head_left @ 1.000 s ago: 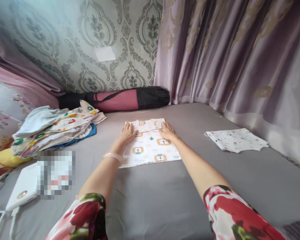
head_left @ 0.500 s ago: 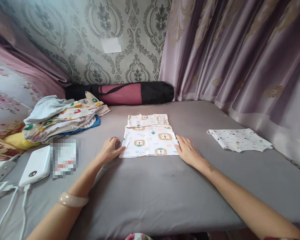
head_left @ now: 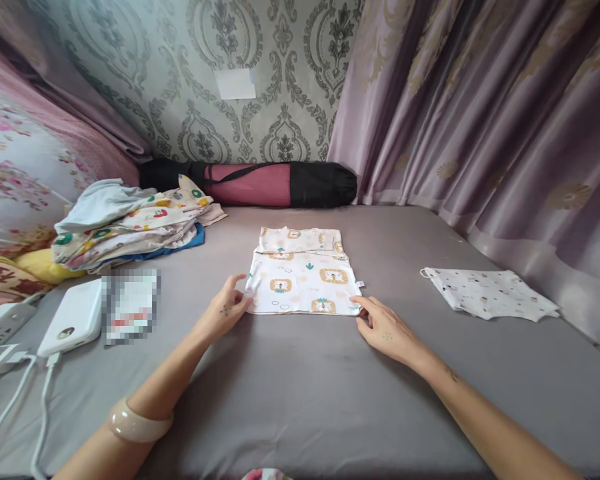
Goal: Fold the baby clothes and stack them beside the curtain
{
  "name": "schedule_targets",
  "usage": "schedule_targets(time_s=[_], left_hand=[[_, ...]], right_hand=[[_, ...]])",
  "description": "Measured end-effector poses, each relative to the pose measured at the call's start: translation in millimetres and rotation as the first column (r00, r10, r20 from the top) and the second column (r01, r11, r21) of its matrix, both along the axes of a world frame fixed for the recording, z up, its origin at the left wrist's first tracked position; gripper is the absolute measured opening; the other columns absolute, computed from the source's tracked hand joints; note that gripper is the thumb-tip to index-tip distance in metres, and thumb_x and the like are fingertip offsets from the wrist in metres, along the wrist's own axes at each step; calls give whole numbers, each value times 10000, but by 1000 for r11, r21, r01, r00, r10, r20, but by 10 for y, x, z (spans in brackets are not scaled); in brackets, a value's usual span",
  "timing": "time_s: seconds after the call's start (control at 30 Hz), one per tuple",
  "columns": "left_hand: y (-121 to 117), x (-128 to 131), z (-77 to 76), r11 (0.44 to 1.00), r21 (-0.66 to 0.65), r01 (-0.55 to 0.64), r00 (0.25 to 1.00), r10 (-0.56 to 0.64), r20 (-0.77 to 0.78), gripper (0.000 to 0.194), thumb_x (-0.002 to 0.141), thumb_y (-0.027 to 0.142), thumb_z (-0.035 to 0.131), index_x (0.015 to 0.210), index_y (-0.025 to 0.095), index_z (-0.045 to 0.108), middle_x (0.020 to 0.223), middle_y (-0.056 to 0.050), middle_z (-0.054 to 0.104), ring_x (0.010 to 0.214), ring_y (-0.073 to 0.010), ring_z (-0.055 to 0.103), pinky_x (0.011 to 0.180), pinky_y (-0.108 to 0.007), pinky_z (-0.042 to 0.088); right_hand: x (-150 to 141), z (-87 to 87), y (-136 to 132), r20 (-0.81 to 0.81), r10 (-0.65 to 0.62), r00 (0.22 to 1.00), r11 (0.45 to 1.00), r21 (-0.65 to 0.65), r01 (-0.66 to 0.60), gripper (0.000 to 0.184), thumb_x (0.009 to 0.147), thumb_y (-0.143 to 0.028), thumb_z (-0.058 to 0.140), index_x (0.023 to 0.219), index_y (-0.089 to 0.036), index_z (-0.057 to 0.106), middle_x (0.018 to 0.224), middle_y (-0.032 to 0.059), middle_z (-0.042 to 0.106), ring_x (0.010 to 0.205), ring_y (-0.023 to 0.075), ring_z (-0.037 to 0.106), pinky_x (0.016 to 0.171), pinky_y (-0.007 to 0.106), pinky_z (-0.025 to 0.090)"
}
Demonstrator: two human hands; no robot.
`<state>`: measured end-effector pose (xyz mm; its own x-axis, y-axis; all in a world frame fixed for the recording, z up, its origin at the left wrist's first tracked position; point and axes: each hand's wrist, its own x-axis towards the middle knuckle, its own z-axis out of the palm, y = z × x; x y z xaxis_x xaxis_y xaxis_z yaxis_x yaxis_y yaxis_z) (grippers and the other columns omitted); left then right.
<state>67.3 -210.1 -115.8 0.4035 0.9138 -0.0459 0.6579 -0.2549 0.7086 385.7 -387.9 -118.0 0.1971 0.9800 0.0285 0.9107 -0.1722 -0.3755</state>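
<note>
A white garment [head_left: 300,280] printed with tan lion faces and green leaves lies flat on the grey sheet, its far part folded over toward me. At its near left corner, my left hand [head_left: 225,307] pinches the edge between thumb and fingers. My right hand [head_left: 387,330] grips the near right corner in the same way, thumb on top and fingers curled beneath. A small white tag [head_left: 360,284] sticks out from the garment's right side.
On the right lies a folded white patterned garment [head_left: 490,292]. A heap of clothes [head_left: 135,223] is at the left, with a white power bank [head_left: 73,317], cables and a power strip [head_left: 5,323] nearer. A black and pink long bag [head_left: 260,185] rests along the wall.
Both hands have left the garment's folded far part and come back to its near corners, where they now pinch the edge. The camera view has shifted slightly.
</note>
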Motion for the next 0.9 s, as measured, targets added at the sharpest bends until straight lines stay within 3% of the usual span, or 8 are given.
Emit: schedule_targets(time_s=[0.07,0.13,0.2,0.27,0.4,0.53,0.7,0.9], left_hand=[[-13,14,34,999,-11,39,999,-39,34,549,817,440,463,1309,207,531,640,62,534,602,-139,502,617,-259,406],[-15,18,73,997,-35,72,997,-71,29,504,823,469,447,1201,193,633,639,44,534,619,-147,512,624,-266,409],[-16,5,107,993,-59,102,995,-101,23,477,815,485,467,1110,178,683,715,11,588,668,-161,543,645,-277,433],[-19,-26,115,989,-25,147,989,-146,25,461,787,415,515,1160,182,654,870,-20,629,735,-169,567,691,-288,468],[-4,-105,11,927,278,250,967,-251,-34,472,754,208,493,1219,220,579,1029,-60,588,865,-188,564,803,-328,496],[47,-144,-110,822,490,291,956,-260,-133,351,870,203,411,1166,210,600,1000,-83,568,925,-213,557,844,-353,486],[80,-154,-67,785,523,332,943,-284,-172,350,964,316,360,1152,223,641,996,-88,593,910,-209,578,820,-328,488],[-6,-250,50,776,493,395,918,-352,-182,361,977,332,354,1149,254,662,953,-78,617,851,-187,601,774,-291,495]], right_hand=[[24,-24,8,24,15,1000,1000,19,-16,468,828,-145,425,1257,-239,587,1025,50,663,846,167,660,720,260,489],[33,-27,25,49,5,999,998,64,-9,426,839,-142,415,1198,-246,620,1017,47,661,805,164,659,693,262,493],[30,-7,45,83,-33,996,992,123,23,338,882,-192,422,1117,-267,654,1009,41,663,768,168,656,658,272,494],[25,26,61,116,-68,991,982,181,47,276,918,-251,433,1045,-283,676,992,37,662,747,172,652,635,279,493],[51,96,83,142,-55,988,959,283,13,271,959,-326,432,988,-290,699,986,48,647,736,165,639,624,276,498],[116,148,88,156,-19,988,929,368,-41,300,976,-330,414,980,-281,709,1082,69,638,876,185,649,702,286,522],[170,203,39,240,24,971,921,372,-114,325,987,-296,396,1008,-286,720,1113,71,664,999,212,635,865,350,510],[185,201,-95,325,80,942,907,369,-204,326,998,-245,391,1034,-297,711,1102,61,687,992,210,637,874,367,488]])
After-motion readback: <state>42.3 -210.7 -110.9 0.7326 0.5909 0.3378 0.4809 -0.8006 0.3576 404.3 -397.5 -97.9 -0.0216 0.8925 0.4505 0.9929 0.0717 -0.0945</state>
